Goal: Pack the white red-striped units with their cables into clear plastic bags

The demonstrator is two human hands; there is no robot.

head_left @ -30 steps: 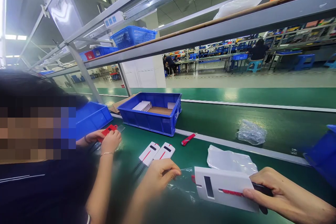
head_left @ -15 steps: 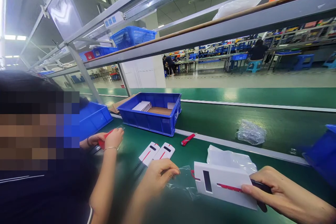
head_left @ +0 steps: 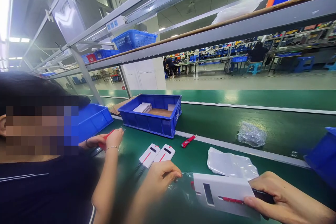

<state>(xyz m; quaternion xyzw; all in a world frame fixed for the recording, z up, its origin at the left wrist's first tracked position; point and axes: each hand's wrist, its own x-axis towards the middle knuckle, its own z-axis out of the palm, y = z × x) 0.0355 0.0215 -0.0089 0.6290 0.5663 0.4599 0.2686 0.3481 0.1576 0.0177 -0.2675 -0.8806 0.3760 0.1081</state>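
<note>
Here, right hand clamped on flat white cardboard sleeve with red strip, lower right of frame; left hand pinching clear plastic bag at bottom centre. Beyond, two smaller white sleeves, one red utility knife.

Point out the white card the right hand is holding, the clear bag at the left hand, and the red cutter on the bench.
white card [head_left: 223, 192], head view, on its bare white face.
clear bag [head_left: 183, 182], head view, on its open edge.
red cutter [head_left: 188, 141], head view, mid-handle.
</note>
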